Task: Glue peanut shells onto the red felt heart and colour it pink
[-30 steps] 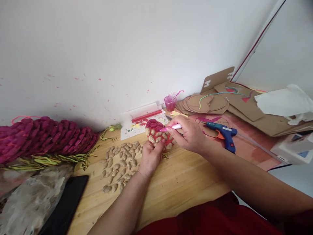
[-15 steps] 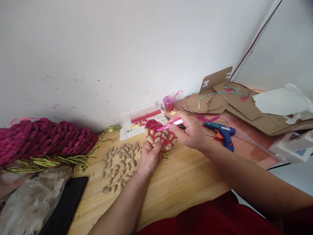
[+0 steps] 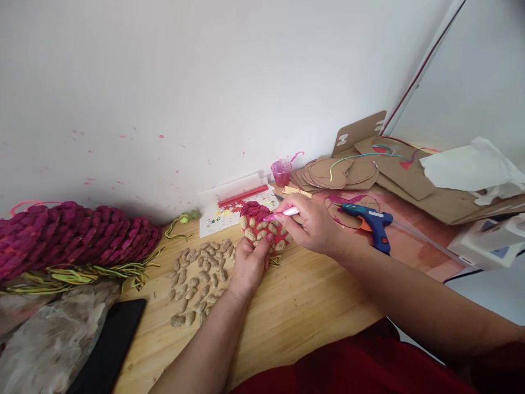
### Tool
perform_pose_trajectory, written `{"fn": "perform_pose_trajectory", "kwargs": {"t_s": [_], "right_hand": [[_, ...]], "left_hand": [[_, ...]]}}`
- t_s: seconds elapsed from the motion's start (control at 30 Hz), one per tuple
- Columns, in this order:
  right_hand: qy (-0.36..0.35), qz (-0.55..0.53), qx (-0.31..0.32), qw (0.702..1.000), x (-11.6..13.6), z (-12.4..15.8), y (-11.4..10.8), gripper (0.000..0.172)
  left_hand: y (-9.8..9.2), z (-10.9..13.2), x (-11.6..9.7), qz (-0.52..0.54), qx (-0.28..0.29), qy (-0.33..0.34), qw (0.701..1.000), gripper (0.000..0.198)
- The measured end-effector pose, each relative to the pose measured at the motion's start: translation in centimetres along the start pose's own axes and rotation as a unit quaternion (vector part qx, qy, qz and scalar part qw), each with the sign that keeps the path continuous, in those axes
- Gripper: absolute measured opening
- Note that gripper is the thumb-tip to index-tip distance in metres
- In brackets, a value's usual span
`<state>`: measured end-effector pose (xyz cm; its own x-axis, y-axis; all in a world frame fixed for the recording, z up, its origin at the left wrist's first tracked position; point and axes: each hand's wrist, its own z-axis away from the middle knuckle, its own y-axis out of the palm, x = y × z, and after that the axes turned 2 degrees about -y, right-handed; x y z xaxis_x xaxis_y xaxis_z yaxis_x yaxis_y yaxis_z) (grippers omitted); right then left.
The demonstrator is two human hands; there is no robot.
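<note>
My left hand (image 3: 249,266) grips the lower edge of a red piece covered with peanuts (image 3: 262,225), thumb on its face. The piece's upper part is painted dark magenta; the lower peanuts are bare tan. In my right hand (image 3: 314,224) is a slim white-and-pink paintbrush (image 3: 292,211), its pink end touching the piece near the border of the painted area. Several loose peanuts (image 3: 205,276) lie on the wooden table left of my left hand. Behind the piece stands a clear cup with pink paint (image 3: 281,173).
At left is a row of magenta peanut-covered pieces (image 3: 82,232) with green strings, beside a plastic bag (image 3: 61,334). To the right lie a blue glue gun (image 3: 376,223), cardboard cutouts (image 3: 328,172) and a white device (image 3: 488,241). White paper (image 3: 209,224) with small stars lies by the wall.
My right hand has shifted slightly left and down, and the brush sits at a different angle. The left hand keeps its hold; the whole view has moved slightly.
</note>
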<state>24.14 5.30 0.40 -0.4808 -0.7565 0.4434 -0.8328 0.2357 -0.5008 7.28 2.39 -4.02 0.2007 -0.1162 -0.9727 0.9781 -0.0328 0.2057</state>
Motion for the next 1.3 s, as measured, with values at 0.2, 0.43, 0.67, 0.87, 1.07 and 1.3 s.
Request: {"fn": "perform_pose_trajectory", "kwargs": {"t_s": [0.2, 0.43, 0.67, 0.87, 1.07, 1.3], "right_hand": [[-0.014, 0.043, -0.012, 0.999, 0.2, 0.1, -0.2, 0.007], [0.037, -0.015, -0.003, 0.999, 0.2, 0.0, -0.2, 0.007], [0.08, -0.018, -0.005, 0.997, -0.3, -0.1, -0.5, 0.005], [0.08, -0.043, 0.002, 0.996, -0.3, -0.2, -0.7, 0.006], [0.078, -0.023, -0.005, 0.997, -0.3, -0.2, -0.7, 0.005], [0.093, -0.044, -0.007, 0.995, -0.5, -0.3, -0.7, 0.007]], "left_hand": [[0.0, 0.0, 0.1, -0.015, 0.0, 0.007, 1.0, 0.032], [0.1, 0.0, 0.0, -0.011, -0.003, 0.001, 1.0, 0.032], [-0.2, -0.2, 0.3, 0.012, 0.002, 0.004, 1.0, 0.042], [-0.5, -0.3, 0.6, 0.013, 0.012, 0.002, 1.0, 0.045], [-0.7, -0.4, 0.9, 0.032, 0.01, 0.004, 0.999, 0.044], [-0.9, -0.5, 1.2, 0.032, 0.01, 0.0, 0.999, 0.045]]}}
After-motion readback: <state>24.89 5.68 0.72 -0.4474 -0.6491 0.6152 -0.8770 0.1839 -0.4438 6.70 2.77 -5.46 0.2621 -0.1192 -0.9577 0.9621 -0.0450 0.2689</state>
